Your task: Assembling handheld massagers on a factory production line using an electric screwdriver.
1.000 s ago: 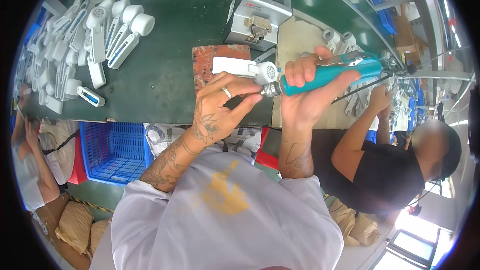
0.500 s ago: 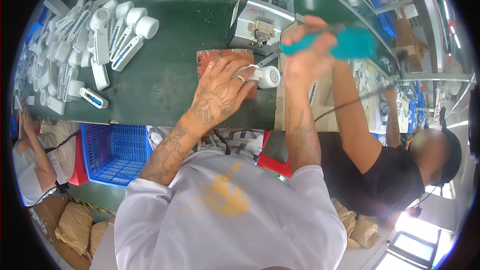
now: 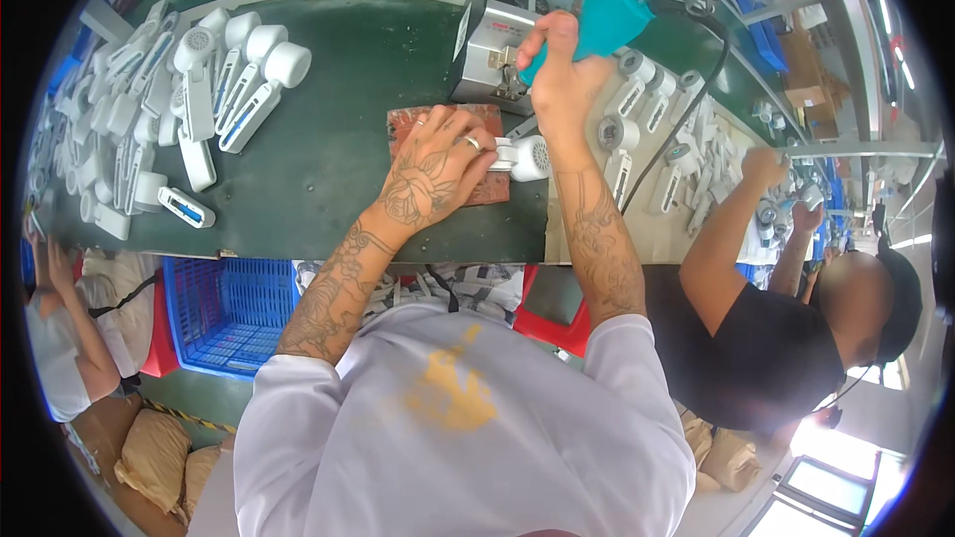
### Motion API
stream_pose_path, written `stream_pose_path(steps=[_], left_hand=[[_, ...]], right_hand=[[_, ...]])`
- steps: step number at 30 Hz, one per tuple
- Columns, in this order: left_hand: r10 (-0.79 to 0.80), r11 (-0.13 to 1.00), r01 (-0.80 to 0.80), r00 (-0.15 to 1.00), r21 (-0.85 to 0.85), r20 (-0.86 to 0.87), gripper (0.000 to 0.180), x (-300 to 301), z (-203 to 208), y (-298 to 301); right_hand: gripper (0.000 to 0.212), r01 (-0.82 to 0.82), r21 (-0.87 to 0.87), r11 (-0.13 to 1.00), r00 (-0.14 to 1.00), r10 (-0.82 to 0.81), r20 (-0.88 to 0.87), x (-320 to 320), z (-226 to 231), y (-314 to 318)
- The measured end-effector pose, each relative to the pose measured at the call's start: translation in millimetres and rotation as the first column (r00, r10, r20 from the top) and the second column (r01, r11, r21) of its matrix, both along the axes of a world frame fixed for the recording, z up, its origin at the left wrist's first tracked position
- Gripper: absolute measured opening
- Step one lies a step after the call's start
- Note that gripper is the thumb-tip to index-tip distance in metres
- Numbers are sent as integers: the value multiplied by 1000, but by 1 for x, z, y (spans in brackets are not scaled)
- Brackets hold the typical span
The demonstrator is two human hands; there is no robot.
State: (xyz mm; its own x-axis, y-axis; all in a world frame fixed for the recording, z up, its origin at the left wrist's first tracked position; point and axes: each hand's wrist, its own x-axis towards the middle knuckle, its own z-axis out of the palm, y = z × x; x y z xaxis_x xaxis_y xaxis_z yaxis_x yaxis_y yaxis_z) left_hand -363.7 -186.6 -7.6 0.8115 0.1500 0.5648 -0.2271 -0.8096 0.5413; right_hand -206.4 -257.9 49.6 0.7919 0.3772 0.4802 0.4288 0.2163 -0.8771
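My left hand [image 3: 434,169] lies over a white handheld device with a round perforated head [image 3: 531,158], pinning its handle on a worn reddish board [image 3: 487,191]. The fingers hide most of that handle, while the head sticks out to the right. Raised on the right, my right hand [image 3: 569,85] is closed around a teal electric screwdriver [image 3: 611,20] with a black cord. Its lower end is at the front of a silver box-shaped screw feeder [image 3: 476,65]; the hand partly covers the spot, so whether they touch I cannot tell.
A heap of similar white devices [image 3: 139,109] covers the left of the green bench [image 3: 338,139]. More white units [image 3: 619,131] lie on brown paper to the right, where a co-worker in black [image 3: 751,348] sits. A blue crate [image 3: 224,313] stands below the bench edge.
My right hand has brought the screwdriver left, from out at the right to the front of the screw feeder. My left hand and the white device have barely shifted. The co-worker's arm has moved right.
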Motion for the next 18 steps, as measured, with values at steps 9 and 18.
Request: stream_pose_path(steps=[9, 18], left_hand=[[9, 995, -19, 995, -102, -96, 16, -1, 1, -1], [-12, 941, 42, 996, -336, 92, 22, -14, 32, -13]], right_hand=[[56, -38, 22, 999, 995, 40, -96, -35, 11, -48], [72, -26, 388, 921, 844, 228, -485, -51, 32, -59]])
